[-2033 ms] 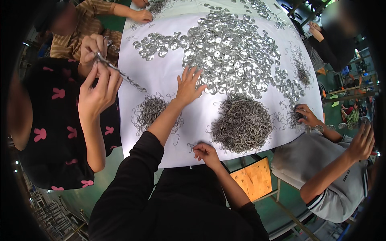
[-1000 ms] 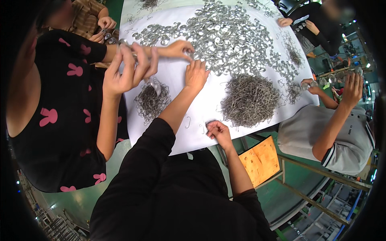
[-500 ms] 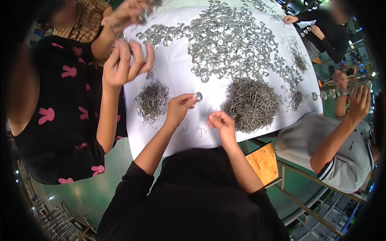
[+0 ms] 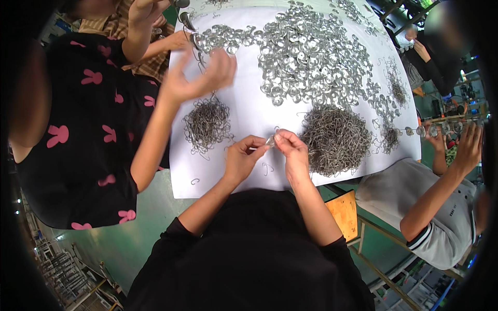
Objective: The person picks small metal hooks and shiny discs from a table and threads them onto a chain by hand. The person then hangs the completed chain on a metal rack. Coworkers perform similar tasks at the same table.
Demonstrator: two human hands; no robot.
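Over the near part of the white-covered table, my two hands meet. My left hand is closed, pinching a small shiny metal disc between thumb and fingers. Thumb and forefinger of my right hand are pressed together at the disc's right side. A thin bent wire, apparently a wire hook, shows just above these fingertips; the rest of it is hidden. A tangled heap of wire hooks lies right beside my right hand. Loose hooks lie on the table below my hands.
A big pile of metal discs covers the table's far middle. Another hook heap lies left, near a co-worker's blurred hand. At right, a person in grey holds a string of discs. A wooden stool stands below the table edge.
My right hand has come up to the disc in my left hand, and both now meet there. The left co-worker's hand has swung right over the table. The whole view has shifted slightly.
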